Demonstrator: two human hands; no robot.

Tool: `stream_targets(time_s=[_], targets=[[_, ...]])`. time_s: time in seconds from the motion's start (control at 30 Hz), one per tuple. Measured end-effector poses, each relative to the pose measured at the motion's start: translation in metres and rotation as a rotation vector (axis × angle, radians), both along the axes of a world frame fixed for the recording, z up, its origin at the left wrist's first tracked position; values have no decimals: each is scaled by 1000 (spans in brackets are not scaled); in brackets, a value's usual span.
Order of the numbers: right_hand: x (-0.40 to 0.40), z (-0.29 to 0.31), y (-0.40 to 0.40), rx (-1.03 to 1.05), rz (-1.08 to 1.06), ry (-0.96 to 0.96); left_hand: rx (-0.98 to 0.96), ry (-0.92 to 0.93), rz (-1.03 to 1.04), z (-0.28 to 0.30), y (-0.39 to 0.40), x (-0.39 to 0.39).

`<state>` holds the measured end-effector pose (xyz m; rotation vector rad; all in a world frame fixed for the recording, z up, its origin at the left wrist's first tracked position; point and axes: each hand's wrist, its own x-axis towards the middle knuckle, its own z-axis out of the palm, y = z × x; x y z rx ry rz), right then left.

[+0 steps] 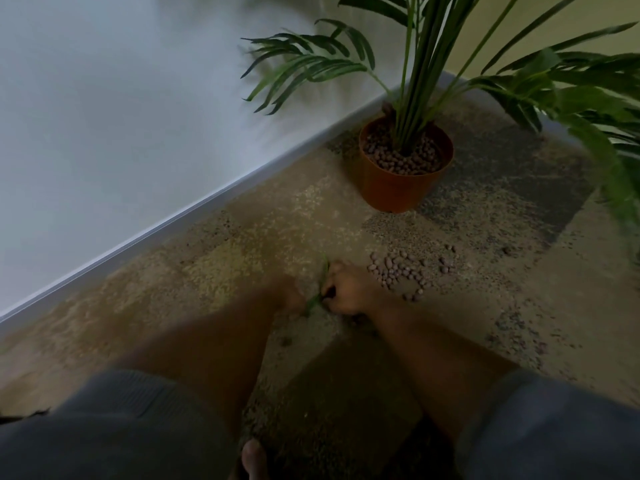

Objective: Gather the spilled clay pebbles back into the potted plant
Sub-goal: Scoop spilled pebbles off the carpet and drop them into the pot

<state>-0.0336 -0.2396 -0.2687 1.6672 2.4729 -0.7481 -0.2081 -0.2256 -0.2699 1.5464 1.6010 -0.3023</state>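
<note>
A patch of spilled brown clay pebbles point(407, 271) lies on the speckled floor, just right of my hands. Farther back stands an orange pot point(398, 188) with a green palm plant point(426, 64); more clay pebbles point(398, 159) fill its top. My right hand point(349, 291) is curled low over the floor beside the spill, closed around a thin green leaf strip point(317, 296). My left hand point(289, 294) is blurred and meets the same strip from the left; its fingers are hard to make out.
A white wall point(121, 116) with a grey baseboard point(194, 216) runs diagonally on the left. Long palm fronds point(588, 98) hang over the floor at right. A few stray pebbles point(512, 251) lie farther right. My toes point(254, 459) show at the bottom.
</note>
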Motion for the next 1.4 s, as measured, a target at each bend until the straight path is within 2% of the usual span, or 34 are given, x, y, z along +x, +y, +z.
stream_targets(time_s=[0.13,0.23,0.47,0.67,0.87,1.0,1.23,1.4], targets=[[-2,-9,-6,4,98,8,-76,33,-45,5,-18,-9],[-8,-14,-11,-27,127,35,-19,158,-110,8,-29,-12],[-8,-17,-13,84,168,34,18,213,-96,9,-42,-11],[7,-11,-7,230,28,-77,106,100,-53,11,-36,-11],[7,-16,-14,244,-41,-78,134,78,-104,6,-39,-13],[2,-25,-20,272,-21,-155,172,73,-78,5,-37,-10],[1,-46,-47,474,-29,-182,297,54,-211,2,-37,4],[10,-56,-53,569,-27,-169,286,44,-141,-5,-32,9]])
